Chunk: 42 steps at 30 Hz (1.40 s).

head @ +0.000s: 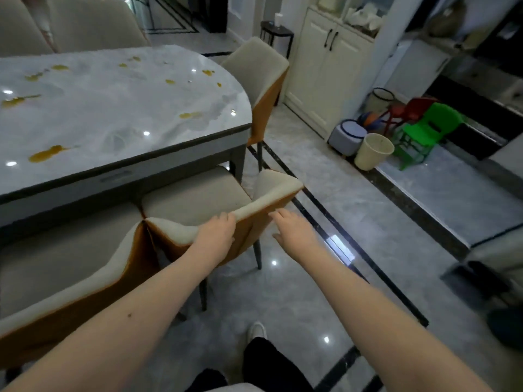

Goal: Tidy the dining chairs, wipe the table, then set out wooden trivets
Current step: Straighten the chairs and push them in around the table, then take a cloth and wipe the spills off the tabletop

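Note:
A cream and orange dining chair [198, 196] stands at the near right corner of the marble table [119, 108], its seat partly under the tabletop. My left hand [216, 233] grips the top of its backrest. Just right of that backrest hovers my right hand [294, 229], fingers spread and holding nothing. Yellow-orange spills [48, 153] dot the tabletop. A second chair [65, 267] stands close to the left, touching the first. A third chair [260, 80] stands at the table's right end. No trivets or cloth are in view.
More cream chairs [85, 24] line the table's far side. At the right wall are cream cabinets [325, 69], a small stool [346, 135], a beige bin [372, 151], and green [424, 131] and red [410, 110] child chairs. Glossy grey floor [368, 222] spreads to the right.

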Each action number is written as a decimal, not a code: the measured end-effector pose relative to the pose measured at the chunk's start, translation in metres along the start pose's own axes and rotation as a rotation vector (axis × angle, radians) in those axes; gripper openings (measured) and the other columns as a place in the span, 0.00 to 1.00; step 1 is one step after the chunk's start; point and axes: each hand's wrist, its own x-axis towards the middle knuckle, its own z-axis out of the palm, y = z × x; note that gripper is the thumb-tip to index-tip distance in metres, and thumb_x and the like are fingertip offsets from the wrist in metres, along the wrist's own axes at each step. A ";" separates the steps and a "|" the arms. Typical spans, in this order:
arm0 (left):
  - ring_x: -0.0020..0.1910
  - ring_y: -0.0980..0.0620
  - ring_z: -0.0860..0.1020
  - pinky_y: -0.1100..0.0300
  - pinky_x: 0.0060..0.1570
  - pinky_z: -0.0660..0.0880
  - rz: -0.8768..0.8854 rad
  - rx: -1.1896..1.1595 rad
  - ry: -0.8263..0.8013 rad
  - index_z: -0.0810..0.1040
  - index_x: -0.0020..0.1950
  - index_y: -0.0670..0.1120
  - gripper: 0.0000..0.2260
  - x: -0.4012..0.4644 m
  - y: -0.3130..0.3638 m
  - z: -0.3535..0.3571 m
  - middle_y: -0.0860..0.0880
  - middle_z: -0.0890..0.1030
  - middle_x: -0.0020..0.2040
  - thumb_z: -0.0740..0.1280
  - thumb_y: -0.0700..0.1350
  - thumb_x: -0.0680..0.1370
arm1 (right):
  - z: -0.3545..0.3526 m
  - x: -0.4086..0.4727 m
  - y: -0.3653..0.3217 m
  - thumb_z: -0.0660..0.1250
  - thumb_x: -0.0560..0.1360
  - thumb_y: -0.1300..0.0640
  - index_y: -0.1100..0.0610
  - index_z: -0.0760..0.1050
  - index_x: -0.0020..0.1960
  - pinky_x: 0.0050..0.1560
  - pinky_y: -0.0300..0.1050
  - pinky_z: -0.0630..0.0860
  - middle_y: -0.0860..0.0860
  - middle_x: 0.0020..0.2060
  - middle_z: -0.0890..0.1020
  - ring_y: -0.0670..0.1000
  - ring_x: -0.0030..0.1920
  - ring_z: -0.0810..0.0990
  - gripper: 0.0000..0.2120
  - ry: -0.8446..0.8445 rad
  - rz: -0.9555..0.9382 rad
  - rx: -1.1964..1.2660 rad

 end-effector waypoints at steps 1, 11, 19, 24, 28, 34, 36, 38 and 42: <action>0.61 0.49 0.73 0.55 0.59 0.72 0.075 0.017 0.016 0.65 0.69 0.45 0.21 0.001 0.015 -0.001 0.47 0.73 0.63 0.65 0.46 0.78 | 0.001 -0.020 0.008 0.64 0.78 0.56 0.54 0.64 0.71 0.61 0.46 0.69 0.52 0.66 0.71 0.53 0.64 0.71 0.23 -0.002 0.070 0.003; 0.64 0.45 0.70 0.53 0.57 0.69 0.707 0.095 -0.148 0.63 0.70 0.43 0.20 -0.034 0.193 0.033 0.44 0.70 0.66 0.59 0.46 0.80 | 0.023 -0.236 0.069 0.62 0.79 0.52 0.56 0.62 0.73 0.60 0.48 0.68 0.54 0.67 0.71 0.55 0.65 0.71 0.24 -0.024 0.693 0.086; 0.61 0.45 0.72 0.53 0.57 0.71 1.159 0.120 -0.199 0.68 0.67 0.43 0.17 -0.122 0.339 0.067 0.44 0.74 0.63 0.62 0.44 0.79 | 0.044 -0.418 0.068 0.62 0.79 0.55 0.57 0.65 0.69 0.56 0.49 0.71 0.55 0.62 0.74 0.57 0.60 0.74 0.20 0.044 1.135 0.237; 0.57 0.45 0.75 0.52 0.53 0.74 1.344 0.157 -0.217 0.70 0.63 0.44 0.13 -0.193 0.417 0.086 0.45 0.76 0.60 0.61 0.44 0.79 | 0.060 -0.519 0.062 0.61 0.79 0.52 0.55 0.63 0.72 0.56 0.48 0.71 0.54 0.66 0.72 0.55 0.63 0.73 0.22 0.067 1.333 0.242; 0.62 0.45 0.72 0.53 0.54 0.73 1.501 0.197 -0.230 0.66 0.68 0.45 0.18 -0.257 0.473 0.098 0.46 0.74 0.63 0.60 0.46 0.80 | 0.069 -0.597 0.052 0.62 0.78 0.53 0.55 0.64 0.71 0.57 0.49 0.70 0.54 0.66 0.73 0.56 0.63 0.73 0.23 0.136 1.461 0.255; 0.61 0.45 0.73 0.53 0.53 0.72 1.721 0.206 -0.265 0.66 0.68 0.45 0.18 -0.351 0.532 0.116 0.46 0.74 0.63 0.60 0.47 0.79 | 0.073 -0.689 0.014 0.62 0.78 0.52 0.56 0.65 0.69 0.55 0.49 0.70 0.54 0.62 0.74 0.56 0.61 0.74 0.21 0.162 1.703 0.256; 0.60 0.45 0.73 0.54 0.51 0.72 1.817 0.208 -0.261 0.66 0.68 0.46 0.19 -0.383 0.549 0.118 0.46 0.75 0.62 0.61 0.47 0.79 | 0.077 -0.717 -0.002 0.62 0.78 0.52 0.55 0.65 0.69 0.55 0.49 0.71 0.53 0.62 0.74 0.55 0.61 0.74 0.21 0.197 1.811 0.268; 0.60 0.45 0.73 0.54 0.51 0.73 1.916 0.201 -0.286 0.67 0.67 0.45 0.18 -0.410 0.562 0.123 0.46 0.75 0.61 0.61 0.46 0.78 | 0.080 -0.737 -0.018 0.63 0.78 0.52 0.54 0.64 0.70 0.55 0.49 0.71 0.53 0.63 0.74 0.55 0.62 0.74 0.22 0.229 1.903 0.294; 0.60 0.46 0.73 0.54 0.51 0.72 2.127 0.213 -0.292 0.69 0.65 0.45 0.17 -0.469 0.588 0.131 0.47 0.76 0.59 0.62 0.47 0.78 | 0.086 -0.773 -0.055 0.64 0.77 0.53 0.56 0.67 0.67 0.56 0.49 0.73 0.54 0.60 0.76 0.56 0.60 0.75 0.20 0.274 2.096 0.346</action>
